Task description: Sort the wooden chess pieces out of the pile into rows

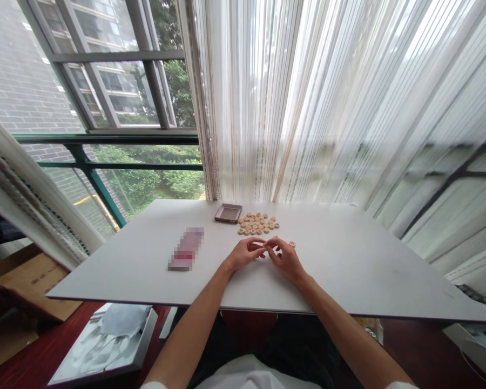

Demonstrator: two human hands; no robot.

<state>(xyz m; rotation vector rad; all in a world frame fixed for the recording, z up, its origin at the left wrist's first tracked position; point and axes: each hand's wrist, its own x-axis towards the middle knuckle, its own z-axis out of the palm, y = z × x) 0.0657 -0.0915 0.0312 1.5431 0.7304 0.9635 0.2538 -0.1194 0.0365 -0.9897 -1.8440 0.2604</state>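
Note:
Over the near middle of the white table (348,259), my left hand (245,255) and my right hand (285,262) meet at the fingertips. Each hand is closed in a pinch, and the fingers hide what is between them. Close around my right hand lie a few round wooden Chinese chess pieces; one piece (292,244) with a red mark sits by its knuckles. Just beyond my hands, several more such Chinese chess pieces (260,226) lie flat in a loose cluster, some marked and some plain on top.
A shallow open box (228,213) with a dark rim stands behind the cluster, to its left. Left of my hands lies a long pinkish box (186,249), blurred out. Sheer curtains (308,108) hang behind the table. A white box (105,340) is on the floor at lower left.

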